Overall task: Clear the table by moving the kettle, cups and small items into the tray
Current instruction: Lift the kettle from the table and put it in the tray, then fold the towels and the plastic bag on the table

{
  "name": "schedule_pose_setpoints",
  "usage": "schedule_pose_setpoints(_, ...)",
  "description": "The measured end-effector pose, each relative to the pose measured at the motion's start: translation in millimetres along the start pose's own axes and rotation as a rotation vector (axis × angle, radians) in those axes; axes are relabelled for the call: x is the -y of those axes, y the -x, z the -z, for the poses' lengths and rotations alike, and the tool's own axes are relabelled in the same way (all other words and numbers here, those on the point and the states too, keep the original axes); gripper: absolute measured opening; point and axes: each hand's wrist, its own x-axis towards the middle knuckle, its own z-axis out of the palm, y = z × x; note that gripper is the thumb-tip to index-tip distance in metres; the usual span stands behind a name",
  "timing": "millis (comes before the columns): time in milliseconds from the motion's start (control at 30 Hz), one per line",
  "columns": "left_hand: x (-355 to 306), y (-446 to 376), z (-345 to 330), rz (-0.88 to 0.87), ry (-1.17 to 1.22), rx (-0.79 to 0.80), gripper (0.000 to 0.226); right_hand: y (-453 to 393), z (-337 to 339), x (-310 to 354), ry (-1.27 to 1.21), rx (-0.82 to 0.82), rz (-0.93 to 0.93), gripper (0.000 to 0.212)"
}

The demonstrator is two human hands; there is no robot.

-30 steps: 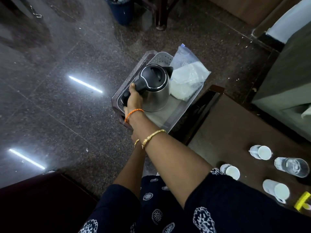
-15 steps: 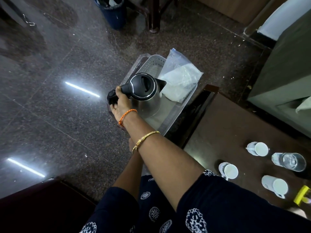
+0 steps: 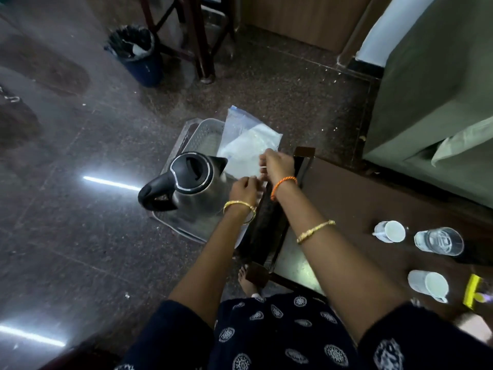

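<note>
Steel kettle [image 3: 192, 188] already sits in my tray [image 3: 186, 233]; both hands [image 3: 244, 188] pinch the plastic bag [image 3: 248, 145] there. Two cups [image 3: 390, 231] and a glass [image 3: 438, 241] wait on the surface [image 3: 360, 209].

The kettle [image 3: 197, 188] has a brushed, shiny metal body with a glossy black plastic lid and handle. The tray [image 3: 186, 134] looks like pale perforated plastic. A clear, crinkled plastic bag [image 3: 248, 140] lies in it. The floor [image 3: 80, 236] is polished speckled stone; the table [image 3: 373, 204] is smooth dark wood.
</note>
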Motion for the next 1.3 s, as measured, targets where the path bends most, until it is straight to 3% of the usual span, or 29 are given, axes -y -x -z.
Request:
schedule_pose_setpoints(100,-32.1,-22.4,-16.2,-0.012,-0.019,0.031,0.043,-49.9,13.9,11.8,0.300,-0.097,0.122,0.009)
schedule_pose_setpoints(233,-56.4,-64.6,-22.4,0.059,-0.033,0.031,0.059,-95.3,10.8,17.1,0.524,0.016,0.205,0.071)
schedule_pose_setpoints(333,-64.4,-90.9,-20.0,0.102,-0.082,0.034,0.061,-113.6,2.1,16.3,0.567,0.133,0.200,0.082)
schedule_pose_setpoints(400,-65.6,-102.6,-17.7,0.136,-0.103,0.036,0.061,-120.6,-0.1,15.4,0.605,0.140,0.194,0.070)
schedule_pose_setpoints(533,-66.3,-107.4,-16.9,0.161,-0.032,0.013,0.056,-114.5,2.1,7.8,0.626,0.115,0.298,0.015)
schedule_pose_setpoints(600,-62.1,-106.7,-16.9,0.172,0.000,-0.002,0.052,-108.0,6.3,-0.5,0.658,0.115,0.329,0.009)
schedule_pose_setpoints(667,-56.4,-105.7,-17.9,0.213,0.057,-0.008,0.055,-104.6,8.8,-10.5,0.606,0.117,0.267,0.011)
schedule_pose_setpoints(733,-50.6,-104.8,-19.3,0.228,0.087,-0.005,0.052,-101.8,7.3,-20.0,0.517,0.134,0.139,0.031)
schedule_pose_setpoints(833,-40.7,-99.3,-18.0,0.213,0.013,0.007,0.047,-99.1,1.5,-28.5,0.510,0.208,0.073,0.041)
schedule_pose_setpoints(933,-32.0,-91.9,-12.9,0.183,-0.015,0.007,0.051,-92.8,2.4,-24.1,0.609,0.219,0.159,0.027)
schedule_pose_setpoints(1133,-44.1,-61.4,-7.4,-0.001,0.001,-0.168,0.050,-49.5,20.6,5.1,0.496,0.309,0.311,0.012)
schedule_pose_setpoints(1300,-57.4,5.0,-15.2,-0.124,0.093,-0.253,0.058,3.5,66.4,12.8,0.571,0.198,0.493,0.025)
